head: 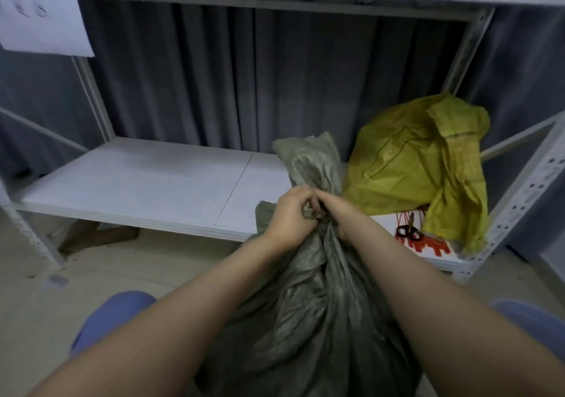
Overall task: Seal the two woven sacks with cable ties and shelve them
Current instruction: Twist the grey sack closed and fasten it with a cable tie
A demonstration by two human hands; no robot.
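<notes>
Two hands meet at the gathered neck of the grey-green sack (312,320), which stands upright between the person's knees, just in front of the low shelf (137,179); its base is out of frame. The left hand (289,216) wraps the bunched neck from the left, its fingers (298,198) curled tight round the fabric. The right hand (330,210) grips the same neck from the right, touching the left hand, though most of its fingers are hidden behind the wrist. Above both hands the loose top of the sack sticks up in a crumpled flap.

Just to the right, on the shelf board, sits the yellow sack (412,158), its mouth open and slumped, one flap hanging down over the board's front edge. Beside that flap lie black-handled scissors (408,233) among some red strands (428,245), too blurred to make out what they are. A grey curtain (244,75) hangs behind the shelf frame, and a white sheet of paper (39,8) is fixed at the upper left. Blue trouser knees (113,314) show on either side of the forearms.
</notes>
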